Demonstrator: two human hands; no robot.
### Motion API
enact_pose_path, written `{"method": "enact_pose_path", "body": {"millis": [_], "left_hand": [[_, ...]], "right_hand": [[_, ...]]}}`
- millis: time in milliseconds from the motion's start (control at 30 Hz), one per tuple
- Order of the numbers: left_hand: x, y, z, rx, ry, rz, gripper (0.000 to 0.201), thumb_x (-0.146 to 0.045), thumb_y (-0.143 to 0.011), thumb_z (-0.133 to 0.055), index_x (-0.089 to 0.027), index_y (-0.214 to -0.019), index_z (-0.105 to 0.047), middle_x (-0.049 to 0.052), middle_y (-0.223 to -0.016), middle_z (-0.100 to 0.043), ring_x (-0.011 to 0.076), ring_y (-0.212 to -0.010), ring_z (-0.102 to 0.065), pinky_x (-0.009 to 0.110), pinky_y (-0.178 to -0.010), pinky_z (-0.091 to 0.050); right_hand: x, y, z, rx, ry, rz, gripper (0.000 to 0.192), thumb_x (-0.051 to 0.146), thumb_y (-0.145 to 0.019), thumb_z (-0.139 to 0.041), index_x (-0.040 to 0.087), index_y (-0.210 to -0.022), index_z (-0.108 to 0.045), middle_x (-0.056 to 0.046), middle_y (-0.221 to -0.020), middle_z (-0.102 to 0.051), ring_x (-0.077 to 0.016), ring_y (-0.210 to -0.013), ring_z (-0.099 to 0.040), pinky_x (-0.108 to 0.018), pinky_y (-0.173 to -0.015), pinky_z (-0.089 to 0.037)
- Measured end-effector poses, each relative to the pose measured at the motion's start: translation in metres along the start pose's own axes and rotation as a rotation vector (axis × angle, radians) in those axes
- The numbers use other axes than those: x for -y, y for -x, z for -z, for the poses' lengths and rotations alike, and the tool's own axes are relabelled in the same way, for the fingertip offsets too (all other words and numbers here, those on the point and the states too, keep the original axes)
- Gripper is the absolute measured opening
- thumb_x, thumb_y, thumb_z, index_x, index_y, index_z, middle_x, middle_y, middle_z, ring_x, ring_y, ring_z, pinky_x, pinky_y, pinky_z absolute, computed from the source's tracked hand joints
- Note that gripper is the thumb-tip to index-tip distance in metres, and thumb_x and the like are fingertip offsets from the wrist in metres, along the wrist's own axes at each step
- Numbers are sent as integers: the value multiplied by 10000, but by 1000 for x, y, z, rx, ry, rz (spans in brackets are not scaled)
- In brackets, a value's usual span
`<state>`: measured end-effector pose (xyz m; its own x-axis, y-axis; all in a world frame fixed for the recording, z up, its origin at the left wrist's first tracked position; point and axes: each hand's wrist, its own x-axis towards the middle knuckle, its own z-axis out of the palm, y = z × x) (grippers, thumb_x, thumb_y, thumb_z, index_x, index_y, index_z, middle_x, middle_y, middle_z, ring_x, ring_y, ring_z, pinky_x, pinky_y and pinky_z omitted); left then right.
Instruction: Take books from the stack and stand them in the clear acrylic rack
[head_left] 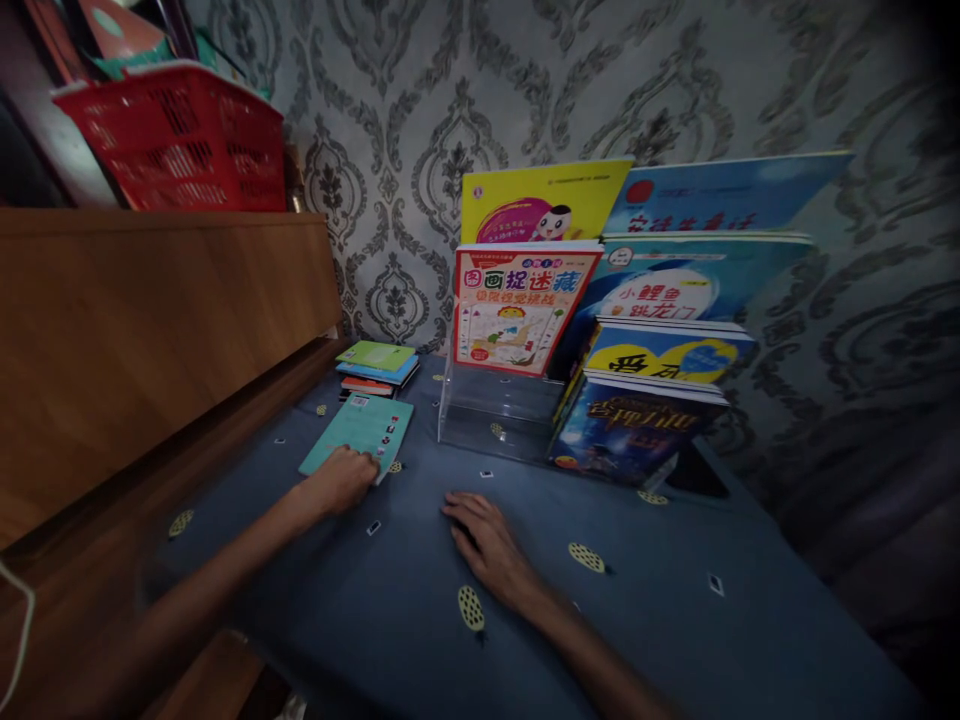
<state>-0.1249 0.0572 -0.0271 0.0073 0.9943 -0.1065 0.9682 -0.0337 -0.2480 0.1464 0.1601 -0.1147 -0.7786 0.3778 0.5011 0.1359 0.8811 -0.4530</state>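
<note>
My left hand (345, 480) lies at the near edge of a teal book (360, 430), its fingers curled over the lower right corner. That book is flat on the table, against the near side of a small pile of books (377, 358) with a green one on top. On the tablecloth, my right hand (484, 540) rests palm down with fingers stretched out and nothing in it. Beyond it stands a clear tiered rack (480, 410). A red-bordered picture book (521, 310) leans in its left part, and a dark blue book (634, 425) is at the front right.
Behind these, a yellow book (540, 195) and a blue book (727, 190) stand near the patterned wall (412, 120). A wooden cabinet (165, 330) with a red basket (180, 135) on it borders the left. Dark blue cloth (660, 580) covers the table.
</note>
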Motion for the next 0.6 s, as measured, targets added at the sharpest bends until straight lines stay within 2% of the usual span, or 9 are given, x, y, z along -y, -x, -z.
{"method": "enact_pose_path", "body": {"millis": [100, 167, 200, 233, 300, 367, 433, 600], "left_hand": [[14, -2, 4, 48, 230, -111, 239, -351, -916, -581, -211, -1050, -720, 89, -1027, -744, 256, -967, -700, 309, -825, -494], [32, -14, 2, 40, 409, -99, 313, -426, -965, -502, -274, -1156, -698, 40, -1112, -738, 217, -1024, -683, 266, -850, -492], [42, -22, -1, -14, 441, 0, 347, -430, -974, -481, -284, -1228, -666, 40, -1214, -708, 217, -1096, -660, 268, -894, -489], [50, -31, -7, -91, 421, 169, 371, -417, -965, -490, -285, -1283, -630, 48, -1336, -648, 232, -1206, -608, 294, -979, -465], [61, -47, -22, -148, 387, 372, 476, -377, -986, -420, -198, -1419, -506, 158, -1530, -455, 324, -1377, -461, 459, -1094, -391], [64, -59, -39, -150, 377, 497, 533, -386, -1010, -333, -146, -1480, -410, 230, -1582, -342, 384, -1430, -383, 592, -1103, -342], [64, -65, -52, -138, 377, 553, 552, -406, -1025, -279, -145, -1502, -369, 240, -1597, -307, 387, -1454, -351, 622, -1109, -321], [59, -61, -66, -134, 367, 535, 525, -420, -1034, -266, -223, -1509, -373, 163, -1619, -311, 321, -1458, -375, 529, -1155, -314]], "right_hand": [[1, -1, 1, 21, -6, -11, 320, 200, -961, -483, 208, -1226, -662, -123, -1284, -686, -266, -1246, -600, -497, -1041, -506], [2, -1, 1, 37, -7, -23, 322, 198, -962, -483, 207, -1231, -660, -125, -1288, -684, -267, -1252, -596, -510, -1056, -491], [2, -1, 1, 43, -8, -27, 321, 198, -961, -485, 207, -1230, -661, -126, -1289, -684, -267, -1252, -597, -518, -1063, -484], [2, -2, 1, 47, -9, -29, 320, 198, -961, -485, 206, -1229, -661, -127, -1292, -682, -267, -1253, -597, -523, -1069, -477], [2, -2, 1, 47, -12, -27, 321, 196, -961, -482, 203, -1229, -658, -130, -1303, -676, -266, -1258, -593, -525, -1072, -472], [2, -2, 2, 46, -17, -22, 324, 195, -959, -483, 211, -1231, -657, -126, -1304, -676, -263, -1258, -593, -517, -1063, -479], [2, -2, 2, 41, -17, -16, 325, 192, -952, -490, 221, -1226, -662, -124, -1290, -684, -262, -1247, -601, -512, -1046, -491], [4, -3, 2, 38, 6, -28, 340, 181, -935, -490, 220, -1223, -668, -131, -1281, -687, -267, -1234, -607, -512, -1034, -493]]}}
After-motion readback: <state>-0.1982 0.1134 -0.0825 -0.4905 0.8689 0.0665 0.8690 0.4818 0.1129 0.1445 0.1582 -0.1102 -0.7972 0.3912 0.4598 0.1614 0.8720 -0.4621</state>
